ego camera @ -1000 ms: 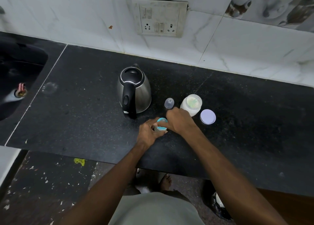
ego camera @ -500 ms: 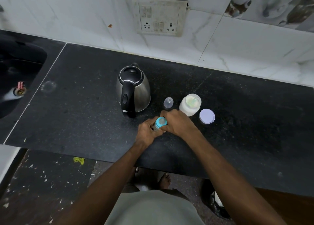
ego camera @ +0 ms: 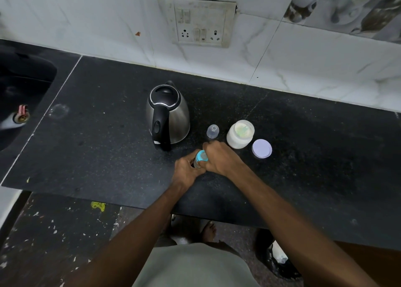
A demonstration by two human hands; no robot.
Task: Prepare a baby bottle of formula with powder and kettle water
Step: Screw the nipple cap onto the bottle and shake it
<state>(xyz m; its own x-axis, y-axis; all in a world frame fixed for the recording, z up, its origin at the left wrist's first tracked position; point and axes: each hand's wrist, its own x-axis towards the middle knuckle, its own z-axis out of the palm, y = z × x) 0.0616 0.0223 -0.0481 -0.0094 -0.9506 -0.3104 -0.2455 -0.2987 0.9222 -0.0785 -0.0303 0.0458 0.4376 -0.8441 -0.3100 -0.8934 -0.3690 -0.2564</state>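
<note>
While both hands meet over the dark counter (ego camera: 303,156), the scene is laid out as follows.

Left hand: the left hand (ego camera: 186,169) is curled round the body of the baby bottle (ego camera: 198,162), which is gripped low down and kept on the counter; most of the bottle's body is hidden by the fingers.

Right hand: the right hand (ego camera: 221,156) is closed over the blue ring (ego camera: 201,156) at the bottle's top, with fingers bent round its rim; the two hands are touching each other.

Baby bottle: it is held between the two hands, tilted slightly to the left, with the blue ring seen from above.

Clear cap: a small clear cap (ego camera: 212,131) is stood just beyond the right hand, apart from it.

Powder jar: an open jar (ego camera: 240,134) of pale powder is placed beyond and to the right of the right hand, near it.

Jar lid: a round white lid (ego camera: 262,148) is laid flat to the right of the right hand, just beside the jar.

Kettle: a steel kettle (ego camera: 168,115) with a black handle and lid is stood beyond the left hand, with the handle turned toward the person.

Socket panel: a wall socket panel (ego camera: 200,22) is mounted well beyond both hands.
</note>
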